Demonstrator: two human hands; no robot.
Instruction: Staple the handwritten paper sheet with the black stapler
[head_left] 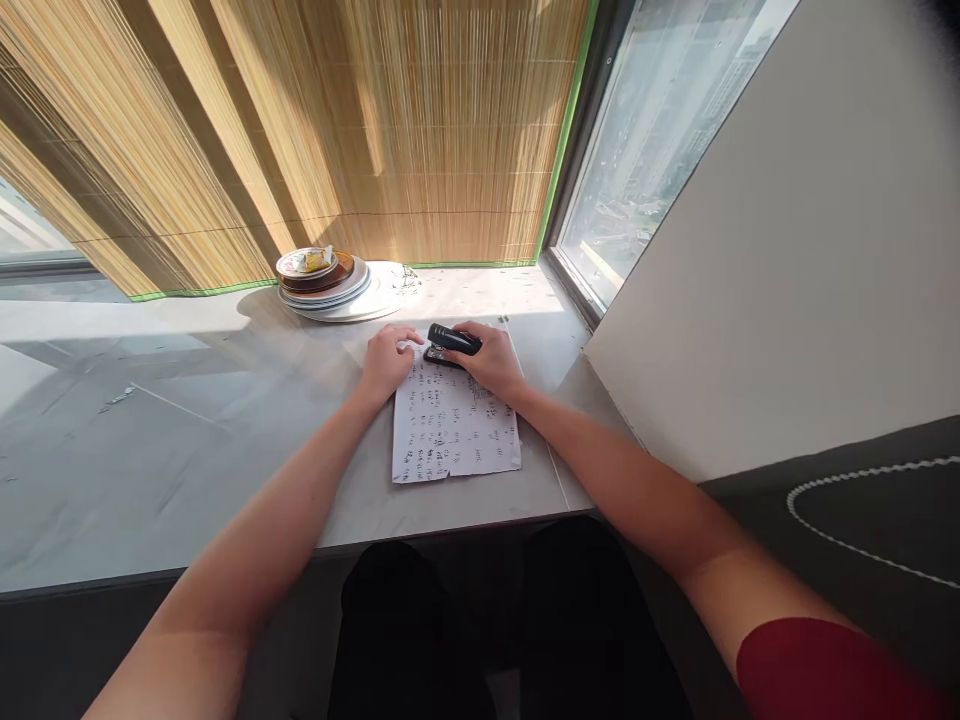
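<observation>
A sheet of white paper (461,430) covered in handwriting lies on the light grey ledge. My right hand (491,358) is closed round a black stapler (454,340) over the upper part of the sheet. The stapler points left, its jaws apart at the front end. At the sheet's upper left corner rests my left hand (388,358), its fingers bent and partly spread, with the fingertips close to the stapler's front. Nothing shows in the left hand's grasp. Part of the paper's top edge is hidden by the hands and stapler.
Stacked plates (326,290) with a small yellow packet (318,260) on top stand at the back of the ledge (187,440). A bamboo blind (420,130) hangs behind. A white wall panel (780,260) borders the right side, and a beaded cord (825,485) hangs there.
</observation>
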